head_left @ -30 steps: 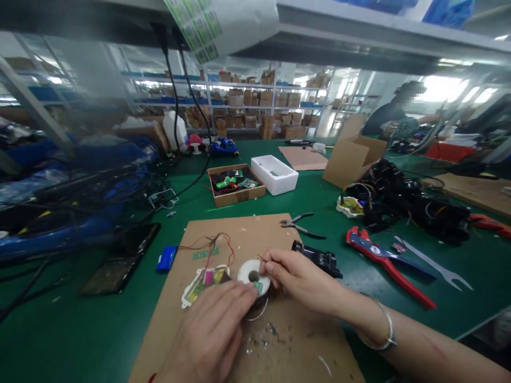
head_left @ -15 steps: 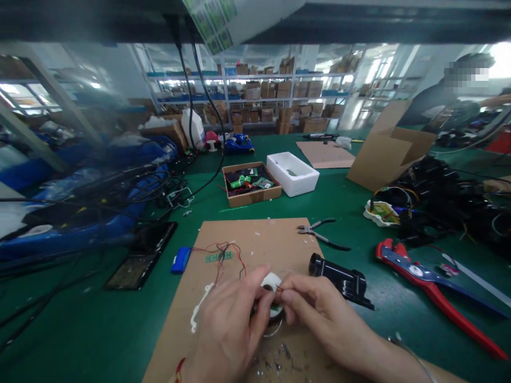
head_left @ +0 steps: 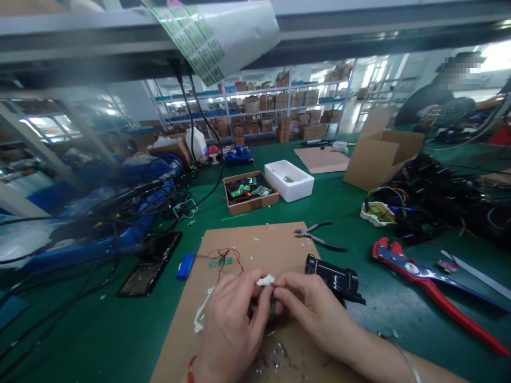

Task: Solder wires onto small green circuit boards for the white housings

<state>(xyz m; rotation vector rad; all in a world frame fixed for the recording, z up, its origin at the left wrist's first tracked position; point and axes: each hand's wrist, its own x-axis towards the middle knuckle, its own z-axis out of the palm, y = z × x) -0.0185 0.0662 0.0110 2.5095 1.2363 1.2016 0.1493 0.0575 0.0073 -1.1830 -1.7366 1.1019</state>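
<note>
Storage racks (head_left: pixel 255 109) stacked with brown boxes are standing well beyond the cardboard mat (head_left: pixel 255 244). The green bench (head_left: pixel 335 205) is spreading out beneath the mat, and a metal shelf (head_left: pixel 359 24) is running overhead. Far beyond the mat, to the right, I am seeing another person (head_left: pixel 423 103) in dark clothing. Nearer the mat's far right corner, an opened carton (head_left: pixel 369 157) is leaning its flaps up. A sheet of green-printed labels (head_left: pixel 215 42) is hanging from the shelf above the mat's far side; its print is too small for me to read. The red-handled tool (head_left: pixel 417 271) is lying right of the mat, its round emblem also illegible. Just beyond the mat, a foam box (head_left: pixel 297 192) and a parts box (head_left: pixel 255 205) are sitting side by side. Over the mat, the left hand (head_left: pixel 235 319) is resting half-curled against a white piece (head_left: pixel 265 280); whether it is gripping or only steadying, I cannot tell. The right hand (head_left: pixel 307 300) is pinching a thin wire (head_left: pixel 273 285) between thumb and forefinger, right at the white piece. A black housing (head_left: pixel 335 279) is lying at the mat's right edge, pliers (head_left: pixel 308 233) are crossing its far right corner, and a blue pack (head_left: pixel 186 267) is lying at its left edge.
</note>
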